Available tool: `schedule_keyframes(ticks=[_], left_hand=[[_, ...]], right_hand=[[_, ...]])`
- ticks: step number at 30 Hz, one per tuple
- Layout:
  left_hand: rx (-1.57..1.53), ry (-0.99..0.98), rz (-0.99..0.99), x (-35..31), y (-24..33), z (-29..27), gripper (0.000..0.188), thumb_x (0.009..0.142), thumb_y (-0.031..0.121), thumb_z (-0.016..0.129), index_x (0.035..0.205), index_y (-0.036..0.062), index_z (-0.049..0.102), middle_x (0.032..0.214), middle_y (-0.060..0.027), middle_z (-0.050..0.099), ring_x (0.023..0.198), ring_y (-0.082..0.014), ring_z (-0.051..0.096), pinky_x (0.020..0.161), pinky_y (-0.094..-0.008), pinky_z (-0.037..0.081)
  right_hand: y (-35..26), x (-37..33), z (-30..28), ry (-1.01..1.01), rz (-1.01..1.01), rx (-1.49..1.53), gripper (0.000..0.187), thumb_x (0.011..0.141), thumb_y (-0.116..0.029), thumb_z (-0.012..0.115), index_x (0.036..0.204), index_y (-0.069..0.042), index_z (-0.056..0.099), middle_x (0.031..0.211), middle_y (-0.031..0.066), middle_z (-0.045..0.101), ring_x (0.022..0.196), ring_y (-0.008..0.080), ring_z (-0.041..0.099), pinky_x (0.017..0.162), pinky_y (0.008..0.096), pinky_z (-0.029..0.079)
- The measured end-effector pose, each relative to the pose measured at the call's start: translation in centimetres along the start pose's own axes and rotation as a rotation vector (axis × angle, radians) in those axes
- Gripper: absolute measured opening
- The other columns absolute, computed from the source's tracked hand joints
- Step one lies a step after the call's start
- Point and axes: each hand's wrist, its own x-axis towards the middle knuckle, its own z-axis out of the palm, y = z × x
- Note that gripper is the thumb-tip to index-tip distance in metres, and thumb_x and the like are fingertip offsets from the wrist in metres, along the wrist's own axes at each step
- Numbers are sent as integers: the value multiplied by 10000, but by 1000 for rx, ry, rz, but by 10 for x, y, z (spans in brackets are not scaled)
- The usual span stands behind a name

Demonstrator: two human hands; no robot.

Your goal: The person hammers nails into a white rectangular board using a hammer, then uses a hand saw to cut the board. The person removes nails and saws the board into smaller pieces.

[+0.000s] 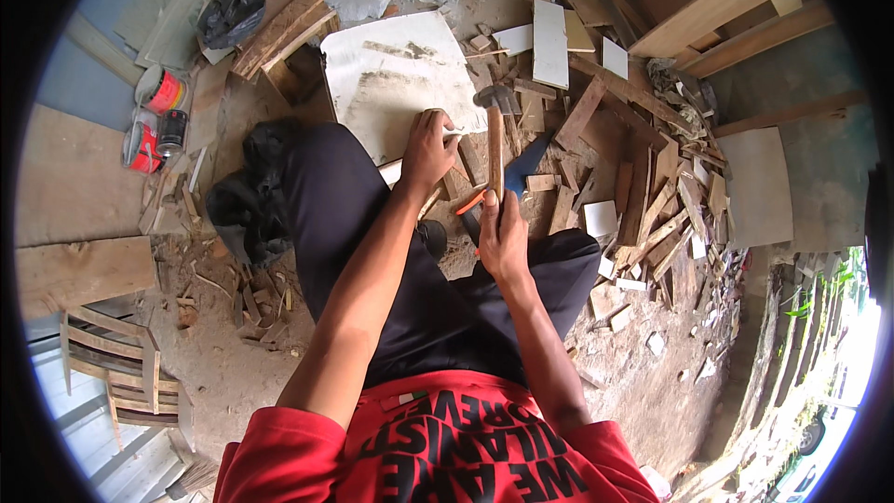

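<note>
Gripping a wooden-handled hammer point(495, 144) upright, the right hand point(503, 240) is curled tight round the lower handle, the steel head raised near the edge of a white board point(396, 84) lying on the dirt floor point(652, 391). The left hand point(428, 149) pinches something small against that board's near edge; what it is I cannot tell. Wood offcuts point(652, 196) litter the ground to the right.
</note>
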Motion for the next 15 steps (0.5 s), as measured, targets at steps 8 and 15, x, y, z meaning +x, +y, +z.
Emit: schedule_keyframes(ticks=[8,15], left_hand=[[31,19,5,1,2,2,345,729,9,763,936,32,488,935,-160,541,935,-372,538,834,-470,450],[-26,133,-48,4,3,2,242,793,-59,638,1002,20,544,985,-169,589,965,-363,573,860,-450,457]], right_hand=[[31,9,-4,7,-41,-99,293,1031,-247,508,966,38,496,713,295,604,677,498,616,557,520,440],[24,6,-2,-5,-17,-138,264,1022,-203,517,939,44,476,759,332,603,732,543,587,554,552,427]])
